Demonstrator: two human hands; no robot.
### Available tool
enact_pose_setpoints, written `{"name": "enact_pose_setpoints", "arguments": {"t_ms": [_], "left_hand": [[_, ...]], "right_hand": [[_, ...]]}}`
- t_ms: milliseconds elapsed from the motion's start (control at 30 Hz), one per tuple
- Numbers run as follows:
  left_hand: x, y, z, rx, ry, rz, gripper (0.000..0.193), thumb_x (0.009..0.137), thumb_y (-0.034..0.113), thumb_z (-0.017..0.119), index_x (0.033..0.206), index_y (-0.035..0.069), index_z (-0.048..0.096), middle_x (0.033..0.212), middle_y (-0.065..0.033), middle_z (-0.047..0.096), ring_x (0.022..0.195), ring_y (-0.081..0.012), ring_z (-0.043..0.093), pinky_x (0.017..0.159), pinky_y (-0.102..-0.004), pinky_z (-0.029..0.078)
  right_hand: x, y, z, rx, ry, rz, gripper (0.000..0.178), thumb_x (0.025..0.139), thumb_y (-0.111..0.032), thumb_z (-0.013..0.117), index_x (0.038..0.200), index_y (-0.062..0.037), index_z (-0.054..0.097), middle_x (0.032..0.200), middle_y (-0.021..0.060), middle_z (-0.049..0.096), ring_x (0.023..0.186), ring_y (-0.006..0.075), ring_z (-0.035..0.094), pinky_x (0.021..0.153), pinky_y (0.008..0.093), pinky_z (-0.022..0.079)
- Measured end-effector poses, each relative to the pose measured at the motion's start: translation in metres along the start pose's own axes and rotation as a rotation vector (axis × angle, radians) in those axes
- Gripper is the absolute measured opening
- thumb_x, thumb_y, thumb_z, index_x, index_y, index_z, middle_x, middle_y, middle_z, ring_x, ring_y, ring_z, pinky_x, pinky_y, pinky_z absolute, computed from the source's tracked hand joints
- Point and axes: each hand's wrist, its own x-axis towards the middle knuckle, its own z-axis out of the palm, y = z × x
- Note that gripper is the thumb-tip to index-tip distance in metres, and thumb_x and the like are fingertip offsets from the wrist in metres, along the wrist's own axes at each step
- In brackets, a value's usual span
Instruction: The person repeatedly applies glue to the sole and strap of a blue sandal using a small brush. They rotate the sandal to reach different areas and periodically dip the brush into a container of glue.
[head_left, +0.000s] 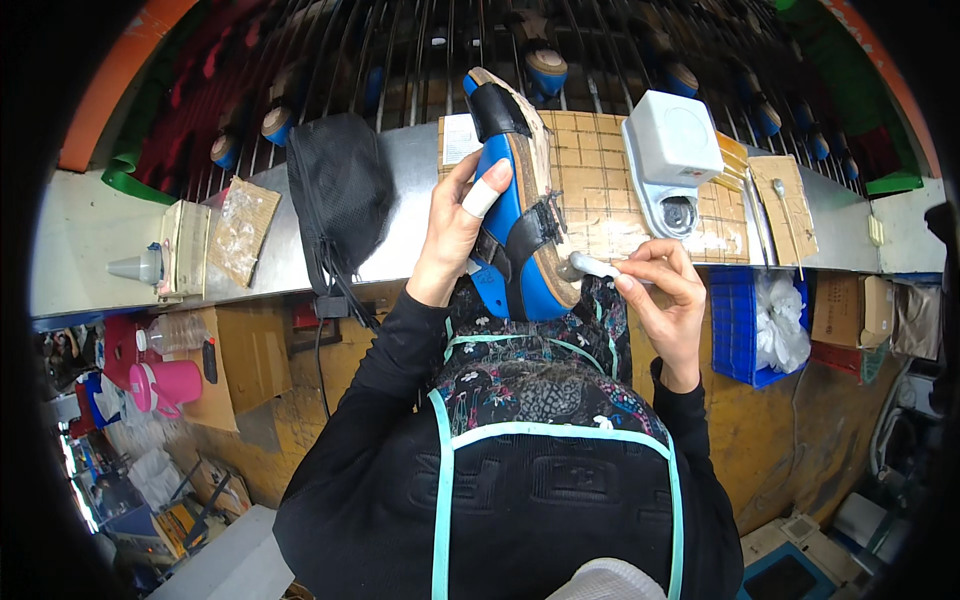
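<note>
Shoe: a blue-and-black strapped shoe with a cork-toned sole [508, 195] is held tilted over the front edge of the tabletop [408, 180].
Hands: the left hand [452, 228] grasps the shoe's side, thumb wrapped in white; the right hand [665, 295] pinches a small white elongated tool [597, 267] at its lower end.
Crate: a blue plastic crate [733, 335] holds crumpled clear plastic bags [782, 330].
Dispenser: a boxy white plastic dispenser [672, 140] stands on grid-marked brown cardboard [595, 215], its round dish's contents unclear.
Room: metal rods [405, 70] span a rack behind the metal tabletop; a pink plastic bucket [172, 388] sits left.
Obscured: a black fabric bag's [340, 190] contents are hidden; fisheye rim darkens the edges.
</note>
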Motion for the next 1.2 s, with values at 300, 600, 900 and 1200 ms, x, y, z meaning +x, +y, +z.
{"name": "enact_pose_setpoints", "arguments": {"t_ms": [300,600,900,1200], "left_hand": [[0.001,-0.002,-0.002,0.075,0.000,0.032,0.077,0.083,0.044,0.072,0.130,-0.011,0.048,0.112,-0.0190,0.063,0.097,-0.0197,0.064,0.085,-0.0272,0.051],[0.012,0.000,-0.005,0.004,-0.029,-0.077,0.073,0.083,0.048,0.069,0.126,-0.009,0.053,0.107,-0.0155,0.064,0.093,-0.0166,0.064,0.084,-0.0258,0.050],[0.026,-0.006,0.010,-0.173,-0.088,-0.189,0.069,0.085,0.052,0.066,0.128,-0.001,0.054,0.114,-0.0128,0.063,0.099,-0.0172,0.064,0.088,-0.0276,0.050],[0.025,-0.021,0.025,-0.570,-0.206,-0.501,0.056,0.094,0.043,0.059,0.135,0.008,0.048,0.119,-0.0122,0.063,0.104,-0.0177,0.064,0.088,-0.0350,0.056]], "right_hand": [[0.011,-0.001,0.011,-0.277,0.080,-0.067,0.017,0.075,-0.007,0.078,0.092,-0.0083,0.076,0.090,0.0026,0.061,0.062,0.0079,0.054,0.066,0.0241,0.037],[0.016,0.003,-0.002,-0.110,-0.112,-0.055,0.018,0.077,0.001,0.075,0.096,-0.0003,0.073,0.090,0.0061,0.058,0.072,0.0096,0.055,0.060,0.0207,0.044],[0.024,0.009,-0.014,-0.079,-0.078,-0.201,0.018,0.076,-0.004,0.077,0.093,-0.0042,0.075,0.088,0.0048,0.061,0.069,0.0100,0.055,0.057,0.0220,0.045],[0.042,-0.001,-0.020,0.038,-0.123,-0.264,0.019,0.076,-0.003,0.077,0.095,-0.0028,0.074,0.088,0.0062,0.060,0.072,0.0114,0.057,0.059,0.0228,0.046]]}}
